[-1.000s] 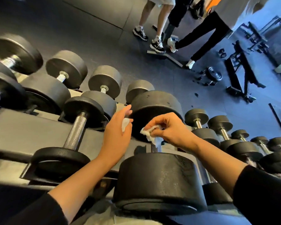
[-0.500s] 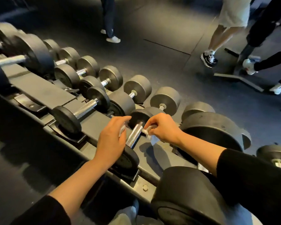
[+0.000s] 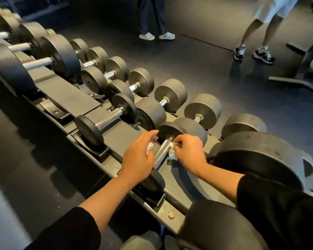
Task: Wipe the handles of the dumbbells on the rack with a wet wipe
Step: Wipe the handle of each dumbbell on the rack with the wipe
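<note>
A small black dumbbell with a knurled chrome handle lies on the grey rack in front of me. My right hand pinches a crumpled white wet wipe against the right side of that handle, near its far end. My left hand sits on the handle's left side with a second white piece of wipe tucked under its fingers. Its near weight is partly hidden under my left hand.
Several more dumbbells line the rack to the left and behind. A very large dumbbell lies right of my hands. People's legs and a bench base stand on the dark floor beyond.
My view has swung left from the large dumbbell to the small one. Both hands moved with the wipe onto the small dumbbell's handle and closed in on either side of it.
</note>
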Demonstrator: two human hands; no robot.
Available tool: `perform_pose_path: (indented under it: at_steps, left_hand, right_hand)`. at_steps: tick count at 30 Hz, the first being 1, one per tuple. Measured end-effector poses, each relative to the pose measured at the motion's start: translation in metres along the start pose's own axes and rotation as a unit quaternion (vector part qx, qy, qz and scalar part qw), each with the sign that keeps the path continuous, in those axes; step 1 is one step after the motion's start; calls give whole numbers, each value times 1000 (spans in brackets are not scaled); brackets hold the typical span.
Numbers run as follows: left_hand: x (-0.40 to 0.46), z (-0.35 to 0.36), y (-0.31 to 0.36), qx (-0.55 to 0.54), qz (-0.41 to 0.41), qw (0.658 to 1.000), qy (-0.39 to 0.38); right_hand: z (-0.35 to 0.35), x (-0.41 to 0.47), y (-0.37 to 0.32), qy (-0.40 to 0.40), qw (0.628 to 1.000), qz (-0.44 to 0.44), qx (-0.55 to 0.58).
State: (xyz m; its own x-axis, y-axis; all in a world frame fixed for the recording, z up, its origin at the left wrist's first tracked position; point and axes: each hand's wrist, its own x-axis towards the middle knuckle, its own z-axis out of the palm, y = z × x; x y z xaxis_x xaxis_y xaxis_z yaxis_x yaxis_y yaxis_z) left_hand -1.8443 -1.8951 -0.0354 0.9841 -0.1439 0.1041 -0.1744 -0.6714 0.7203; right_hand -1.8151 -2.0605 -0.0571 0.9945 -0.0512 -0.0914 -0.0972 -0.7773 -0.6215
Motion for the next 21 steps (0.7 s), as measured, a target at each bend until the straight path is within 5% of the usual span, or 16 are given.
perform_pose_path:
  at_steps: [11,21]
  left_hand:
    - [5,-2,-13,-33,-28,999,-18]
    - [8,-11,-19,-77,-69,994,-24]
  right_hand:
    - [28,-17,6,23,992,-40,116]
    - [33,-38,-9,-70,965,-92,236]
